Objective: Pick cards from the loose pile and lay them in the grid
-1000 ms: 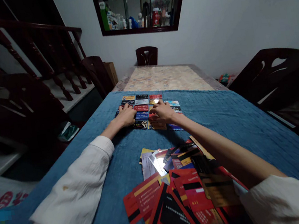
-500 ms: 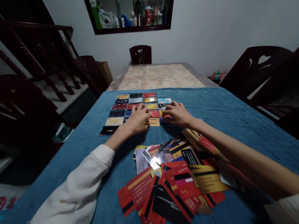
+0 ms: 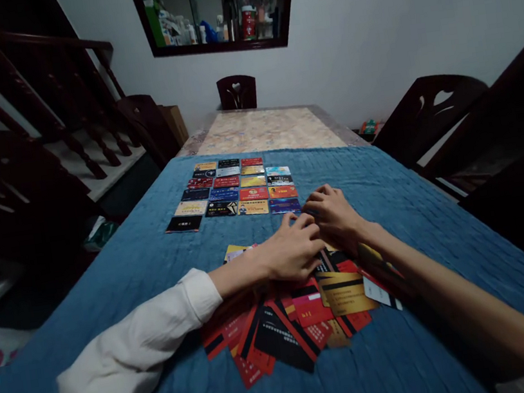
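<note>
My left hand reaches over a loose pile of plastic cards, fingers bent and somewhat apart, with no card visible in it. My right hand hovers just beyond it, by the pile's far right side; its fingers are loosely curled, and my left hand partly covers the space below them. Red, black and gold cards overlap in the pile, several with magnetic stripes showing. Farther off, more cards lie in neat columns. A dark blue card is at the near end of the rightmost column, close to my right fingertips.
A blue cloth covers the near part of the table, and a patterned tabletop shows beyond it. Dark wooden chairs stand at the far end and right. A stair railing runs along the left.
Both hands have left the card columns. My left hand has come nearer and rightward over the pile; my right has drawn back slightly. The view has shifted a little.
</note>
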`<act>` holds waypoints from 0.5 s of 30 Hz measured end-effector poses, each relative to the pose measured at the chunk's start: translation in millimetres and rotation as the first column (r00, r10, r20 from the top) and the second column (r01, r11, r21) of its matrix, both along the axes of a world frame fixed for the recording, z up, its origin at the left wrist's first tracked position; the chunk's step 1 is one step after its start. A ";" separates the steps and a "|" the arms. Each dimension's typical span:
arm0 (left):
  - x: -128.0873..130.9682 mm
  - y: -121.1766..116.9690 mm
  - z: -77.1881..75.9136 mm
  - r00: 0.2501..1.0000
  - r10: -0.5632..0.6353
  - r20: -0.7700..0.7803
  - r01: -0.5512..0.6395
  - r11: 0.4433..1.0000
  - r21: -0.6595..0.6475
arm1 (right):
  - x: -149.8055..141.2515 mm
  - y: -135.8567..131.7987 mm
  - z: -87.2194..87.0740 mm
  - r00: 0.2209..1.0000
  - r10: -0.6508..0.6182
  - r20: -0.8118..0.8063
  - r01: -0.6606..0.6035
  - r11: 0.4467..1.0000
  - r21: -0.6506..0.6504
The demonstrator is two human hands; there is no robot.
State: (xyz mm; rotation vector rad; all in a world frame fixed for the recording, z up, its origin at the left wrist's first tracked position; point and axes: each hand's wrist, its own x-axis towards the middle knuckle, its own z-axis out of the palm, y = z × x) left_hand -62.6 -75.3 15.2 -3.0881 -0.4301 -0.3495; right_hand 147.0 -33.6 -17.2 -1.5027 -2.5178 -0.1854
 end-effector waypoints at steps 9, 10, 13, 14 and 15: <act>18.4 -32.1 -10.0 0.979 -0.198 -0.045 0.196 0.980 -0.034 | 12.4 -24.1 -11.1 0.997 -0.005 -0.074 0.010 0.998 0.061; 18.6 -32.9 -11.2 0.978 -0.203 -0.051 0.202 0.979 -0.033 | 13.5 -25.7 -11.9 0.997 -0.005 -0.078 0.010 0.997 0.070; 17.7 -32.9 -12.6 0.978 -0.195 -0.071 0.194 0.981 -0.030 | 16.3 -30.0 -13.7 0.996 0.002 -0.087 0.006 0.996 0.094; 17.1 -32.2 -12.4 0.980 -0.183 -0.074 0.181 0.983 -0.029 | 17.0 -31.5 -14.2 0.996 0.005 -0.090 0.004 0.995 0.101; 16.2 -31.2 -12.1 0.983 -0.168 -0.074 0.167 0.986 -0.028 | 17.6 -33.2 -14.5 0.995 0.009 -0.095 0.001 0.994 0.108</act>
